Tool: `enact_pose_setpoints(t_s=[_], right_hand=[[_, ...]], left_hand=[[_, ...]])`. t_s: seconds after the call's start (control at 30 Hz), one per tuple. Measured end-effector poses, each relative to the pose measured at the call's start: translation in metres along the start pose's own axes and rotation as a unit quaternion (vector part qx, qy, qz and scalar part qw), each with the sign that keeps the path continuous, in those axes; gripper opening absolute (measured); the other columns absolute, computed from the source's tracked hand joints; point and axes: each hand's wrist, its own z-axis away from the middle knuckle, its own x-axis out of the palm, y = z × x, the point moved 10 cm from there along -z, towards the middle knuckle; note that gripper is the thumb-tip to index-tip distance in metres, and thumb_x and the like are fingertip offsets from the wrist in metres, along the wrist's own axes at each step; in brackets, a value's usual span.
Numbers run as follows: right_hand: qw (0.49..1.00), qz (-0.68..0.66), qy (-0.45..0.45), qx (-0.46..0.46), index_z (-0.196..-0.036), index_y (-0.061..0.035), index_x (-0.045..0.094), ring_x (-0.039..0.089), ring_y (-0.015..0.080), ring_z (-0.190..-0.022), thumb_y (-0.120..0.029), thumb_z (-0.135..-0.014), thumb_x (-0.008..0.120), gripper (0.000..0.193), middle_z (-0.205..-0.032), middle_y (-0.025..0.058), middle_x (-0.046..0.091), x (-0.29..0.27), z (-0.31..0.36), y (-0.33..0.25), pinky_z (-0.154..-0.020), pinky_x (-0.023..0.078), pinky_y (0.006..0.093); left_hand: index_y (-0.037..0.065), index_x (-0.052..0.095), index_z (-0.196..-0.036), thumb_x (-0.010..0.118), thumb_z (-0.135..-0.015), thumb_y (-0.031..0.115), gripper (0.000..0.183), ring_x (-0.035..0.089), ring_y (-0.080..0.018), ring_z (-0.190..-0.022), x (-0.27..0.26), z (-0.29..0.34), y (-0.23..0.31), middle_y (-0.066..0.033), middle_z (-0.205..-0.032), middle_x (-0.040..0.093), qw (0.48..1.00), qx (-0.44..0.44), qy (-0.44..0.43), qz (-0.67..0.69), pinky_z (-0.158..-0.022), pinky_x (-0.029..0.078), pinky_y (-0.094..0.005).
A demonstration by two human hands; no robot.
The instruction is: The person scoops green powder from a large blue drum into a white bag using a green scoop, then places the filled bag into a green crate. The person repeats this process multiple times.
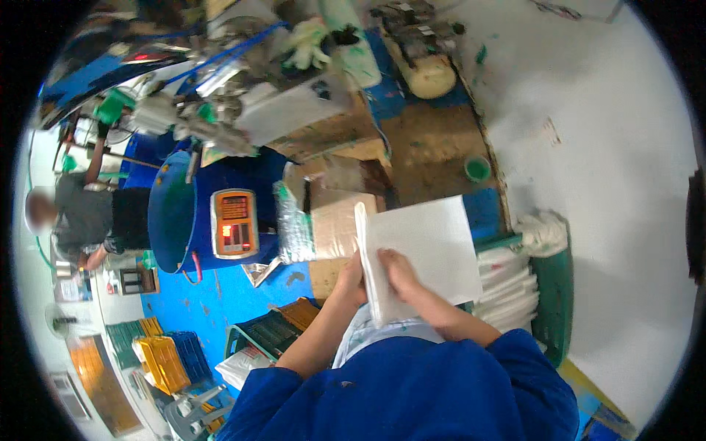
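Observation:
In front of my body I hold a flat white stack of sheets or bags, tilted; which of the two I cannot tell. My left hand grips its left edge, with the fingers partly hidden behind it. On the upper face lies my right hand, its fingers bent and pressed against the white surface near that same edge. Just beyond the stack, a clear-wrapped brown carton rests on the bench, next to a silver foil-like bag.
An orange scale with a lit display stands left of the carton, beside a blue drum. Right, a green crate holds stacked white bags. Machinery fills the far left, near another person. Crates sit lower left.

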Motion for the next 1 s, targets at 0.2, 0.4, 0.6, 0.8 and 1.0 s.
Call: enact_pose_setpoints(t_s=[0.2, 0.4, 0.6, 0.8, 1.0], right_hand=[[0.949, 0.215, 0.068, -0.219, -0.079, 0.0029, 0.056, 0.058, 0.0418, -0.075, -0.034, -0.094, 0.043, 0.042, -0.076, 0.0256, 0.059, 0.136, -0.045, -0.082, -0.067, 0.044, 0.0453], [0.866, 0.322, 0.248, -0.292, -0.081, 0.0017, 0.061, 0.058, 0.0421, -0.074, -0.037, -0.09, 0.048, 0.042, -0.077, 0.0237, 0.06, 0.136, -0.16, -0.209, -0.065, 0.044, 0.0476], [0.862, 0.347, 0.318, -0.19, -0.085, -0.0029, 0.064, 0.059, 0.0407, -0.082, -0.039, -0.091, 0.043, 0.042, -0.086, 0.0224, 0.062, 0.096, -0.234, -0.175, -0.071, 0.046, 0.0486], [0.84, 0.385, 0.349, -0.155, -0.093, -0.0044, 0.061, 0.059, 0.0399, -0.084, -0.041, -0.089, 0.045, 0.04, -0.089, 0.0208, 0.063, 0.089, -0.229, -0.174, -0.072, 0.046, 0.0479], [0.863, 0.32, 0.276, -0.278, -0.098, -0.0055, 0.056, 0.059, 0.0381, -0.087, -0.037, -0.089, 0.05, 0.034, -0.096, 0.0195, 0.061, 0.137, -0.198, -0.193, -0.073, 0.045, 0.0459]], left_hand=[[-0.001, 0.055, -0.109, 0.049, -0.091, 0.029, 0.035, 0.059, -0.021, -0.083, -0.108, 0.001, 0.143, -0.0115, -0.093, 0.061, 0.951, 0.214, 0.185, -0.122, -0.074, 0.049, -0.0351], [-0.006, 0.058, -0.075, 0.053, -0.087, 0.044, 0.051, 0.057, -0.0359, -0.064, -0.115, -0.04, 0.342, -0.0226, -0.07, 0.06, 0.695, 0.44, 0.401, -0.403, -0.061, 0.043, -0.0442], [-0.001, 0.062, -0.08, 0.05, -0.085, 0.04, 0.043, 0.059, -0.0419, -0.078, -0.153, -0.103, 0.346, -0.0225, -0.078, 0.062, 0.714, 0.34, 0.408, -0.456, -0.069, 0.044, -0.0468], [0.002, 0.058, -0.089, 0.055, -0.084, 0.029, 0.028, 0.058, -0.0397, -0.088, -0.064, -0.053, 0.386, -0.0184, -0.094, 0.062, 0.668, 0.601, 0.238, -0.369, -0.071, 0.045, -0.0467], [0.006, 0.048, -0.114, 0.057, -0.073, 0.009, 0.042, 0.051, -0.0508, -0.099, -0.033, -0.16, 0.262, -0.0236, -0.117, 0.053, 0.409, 0.285, 0.077, -0.864, -0.088, 0.04, -0.0547]])
